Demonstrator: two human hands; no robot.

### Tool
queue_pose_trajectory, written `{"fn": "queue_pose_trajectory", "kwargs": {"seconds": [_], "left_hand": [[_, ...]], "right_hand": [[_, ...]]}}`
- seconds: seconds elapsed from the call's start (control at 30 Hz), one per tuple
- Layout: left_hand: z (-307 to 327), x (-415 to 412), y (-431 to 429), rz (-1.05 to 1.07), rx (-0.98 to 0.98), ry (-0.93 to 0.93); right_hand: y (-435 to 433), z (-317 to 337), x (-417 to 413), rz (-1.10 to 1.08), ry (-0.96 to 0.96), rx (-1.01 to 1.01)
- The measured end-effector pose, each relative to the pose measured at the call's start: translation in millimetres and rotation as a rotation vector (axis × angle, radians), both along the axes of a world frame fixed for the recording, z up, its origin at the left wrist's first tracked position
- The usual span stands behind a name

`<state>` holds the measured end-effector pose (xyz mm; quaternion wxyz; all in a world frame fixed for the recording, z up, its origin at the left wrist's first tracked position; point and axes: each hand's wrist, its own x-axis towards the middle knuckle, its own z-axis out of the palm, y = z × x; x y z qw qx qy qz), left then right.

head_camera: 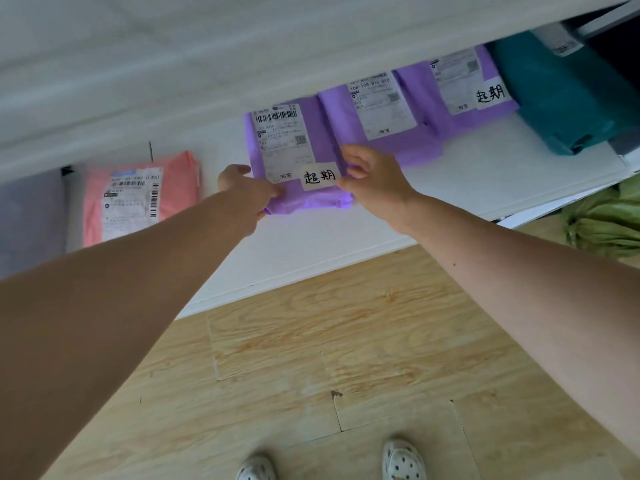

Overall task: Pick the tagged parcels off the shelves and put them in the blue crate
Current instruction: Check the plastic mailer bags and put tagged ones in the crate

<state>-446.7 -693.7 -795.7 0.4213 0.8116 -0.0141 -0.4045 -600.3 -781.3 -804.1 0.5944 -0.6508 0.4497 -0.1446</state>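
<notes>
Collection under way: tagged purple plastic mailer point(308, 202) is gripped by left hand point(242, 188) and right hand point(374, 181); second tagged purple mailer point(464, 126) is left at one o'clock.

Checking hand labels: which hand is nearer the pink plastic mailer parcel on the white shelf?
Left. The left hand grips the left edge of the tagged purple plastic parcel, just right of the pink plastic mailer parcel; the right hand pinches its right edge, farther away.

"超期" tag point(319, 176) on near purple parcel point(320, 129); "108-108-B15-010" on mid-parcel lbl point(381, 105)
</notes>
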Motion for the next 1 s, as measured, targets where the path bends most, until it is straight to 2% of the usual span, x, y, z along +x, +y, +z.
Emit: {"fn": "queue_pose_trajectory", "kwargs": {"seconds": [0.2,0.4,0.53,0.7,1.0], "left_hand": [[-3,11,27,-0.053,0.085,0.066],[-2,15,29,-0.142,0.047,0.084],[1,17,40,-0.201,0.041,0.124],[8,19,64,-0.276,0.036,0.146],[28,-7,108,-0.303,0.038,0.058]], "right_hand": [[6,-8,6,0.031,0.079,0.020],[20,-5,13,-0.050,0.006,0.133],[21,-8,13,-0.123,-0.027,0.295],[30,-9,0,-0.105,-0.066,0.473],[63,5,-30,-0.054,-0.122,0.536]]}}
